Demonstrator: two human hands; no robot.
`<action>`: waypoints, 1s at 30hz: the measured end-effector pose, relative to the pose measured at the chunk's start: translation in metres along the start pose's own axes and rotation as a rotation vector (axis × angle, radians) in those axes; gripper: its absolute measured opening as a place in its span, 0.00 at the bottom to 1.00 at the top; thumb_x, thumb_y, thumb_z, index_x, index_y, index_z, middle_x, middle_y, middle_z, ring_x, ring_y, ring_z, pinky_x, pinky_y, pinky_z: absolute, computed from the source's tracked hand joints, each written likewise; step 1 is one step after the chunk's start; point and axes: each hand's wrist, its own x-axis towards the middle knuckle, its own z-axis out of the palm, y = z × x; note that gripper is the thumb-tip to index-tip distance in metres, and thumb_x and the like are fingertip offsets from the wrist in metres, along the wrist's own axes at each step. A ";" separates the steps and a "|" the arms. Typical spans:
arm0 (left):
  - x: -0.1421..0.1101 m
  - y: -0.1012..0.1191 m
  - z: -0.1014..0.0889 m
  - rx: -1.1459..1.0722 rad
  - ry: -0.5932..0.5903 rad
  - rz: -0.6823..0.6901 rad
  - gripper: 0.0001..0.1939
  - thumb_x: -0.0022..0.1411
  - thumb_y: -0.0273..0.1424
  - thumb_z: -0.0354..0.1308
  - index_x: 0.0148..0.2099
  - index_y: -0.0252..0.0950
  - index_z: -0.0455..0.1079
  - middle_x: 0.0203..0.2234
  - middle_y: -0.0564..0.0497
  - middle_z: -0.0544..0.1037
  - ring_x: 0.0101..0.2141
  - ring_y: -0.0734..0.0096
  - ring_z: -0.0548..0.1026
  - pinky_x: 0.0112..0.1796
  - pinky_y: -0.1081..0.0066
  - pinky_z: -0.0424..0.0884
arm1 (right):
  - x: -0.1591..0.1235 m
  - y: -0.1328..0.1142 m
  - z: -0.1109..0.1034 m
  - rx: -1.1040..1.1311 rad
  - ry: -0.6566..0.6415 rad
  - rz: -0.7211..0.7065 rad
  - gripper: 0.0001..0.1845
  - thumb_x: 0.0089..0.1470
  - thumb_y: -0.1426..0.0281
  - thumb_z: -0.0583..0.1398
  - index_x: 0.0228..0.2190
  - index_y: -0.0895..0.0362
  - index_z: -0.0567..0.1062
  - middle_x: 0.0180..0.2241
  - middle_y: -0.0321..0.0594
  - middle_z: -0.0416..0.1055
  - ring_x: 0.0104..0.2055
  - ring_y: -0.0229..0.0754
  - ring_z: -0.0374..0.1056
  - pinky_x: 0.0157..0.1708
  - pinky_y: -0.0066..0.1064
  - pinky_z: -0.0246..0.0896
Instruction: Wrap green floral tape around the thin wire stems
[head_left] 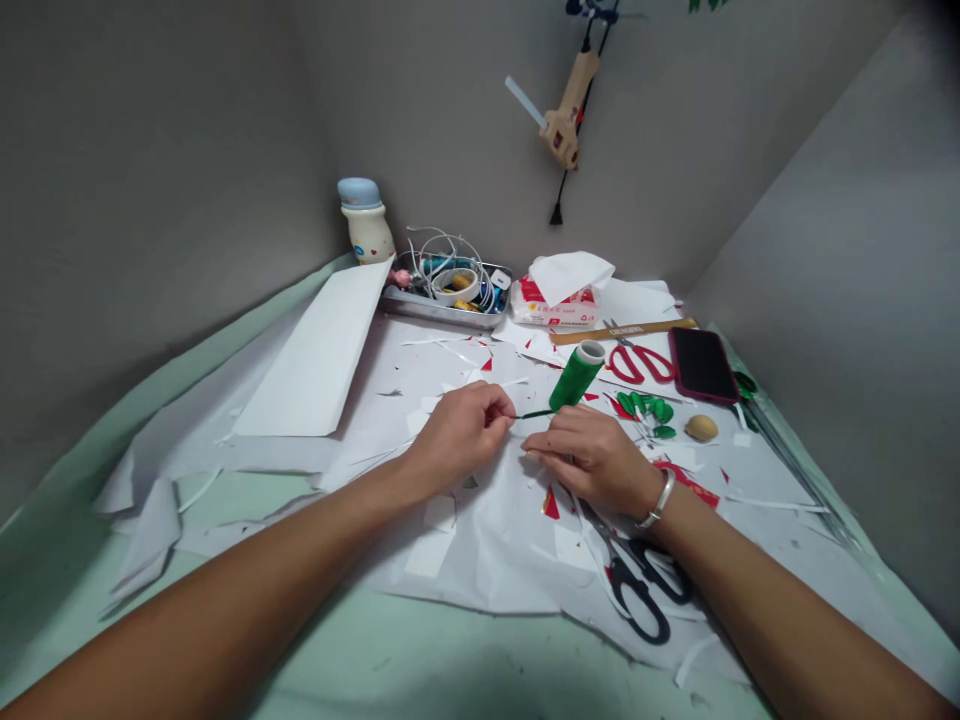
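My left hand (469, 425) is closed in a pinch on one end of a thin dark green stem (535, 414), which looks wrapped in thread. The stem's other end reaches my right hand (596, 455), whose fingers are bent and pressed together; what they grip is hidden. Just behind the right hand, a spool of green thread (576, 378) leans slightly to the right. Under my right wrist lie black-handled scissors (637, 595), partly covered by the forearm. Several small green leaves (651, 410) rest right of the spool.
White paper with scraps covers the green cloth (465, 660). Behind are a folded white sheet (319, 350), a metal tray (450, 312), a jar (367, 225) and a tissue pack (555, 305). Red-handled scissors (637, 362) and a phone (705, 365) lie right; a glue gun (570, 115) hangs above.
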 end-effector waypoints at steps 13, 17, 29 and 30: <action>0.002 0.008 -0.008 -0.449 -0.298 -0.116 0.07 0.55 0.33 0.57 0.35 0.34 0.70 0.21 0.55 0.68 0.21 0.78 0.63 0.24 0.75 0.59 | -0.001 0.013 0.002 0.155 0.064 0.105 0.11 0.60 0.67 0.55 0.34 0.55 0.78 0.24 0.38 0.71 0.28 0.38 0.63 0.32 0.31 0.55; 0.004 0.003 -0.004 -0.278 -0.061 -0.099 0.05 0.54 0.30 0.56 0.33 0.34 0.70 0.24 0.53 0.72 0.25 0.75 0.66 0.28 0.74 0.62 | -0.001 0.003 0.002 0.030 -0.016 0.015 0.12 0.60 0.66 0.55 0.35 0.55 0.77 0.26 0.39 0.71 0.30 0.39 0.62 0.34 0.33 0.54; -0.003 0.005 -0.002 -0.171 -0.434 0.042 0.06 0.53 0.26 0.55 0.33 0.36 0.74 0.24 0.54 0.74 0.25 0.76 0.66 0.27 0.75 0.60 | -0.001 0.015 -0.007 0.206 0.077 0.142 0.10 0.59 0.67 0.57 0.33 0.56 0.78 0.23 0.37 0.69 0.27 0.38 0.62 0.31 0.30 0.55; -0.002 0.007 -0.004 -0.220 -0.445 0.005 0.05 0.53 0.27 0.57 0.33 0.35 0.74 0.23 0.54 0.73 0.23 0.77 0.64 0.26 0.75 0.59 | -0.001 0.016 -0.006 0.238 0.076 0.166 0.10 0.59 0.68 0.57 0.33 0.56 0.78 0.23 0.37 0.69 0.28 0.37 0.62 0.31 0.30 0.56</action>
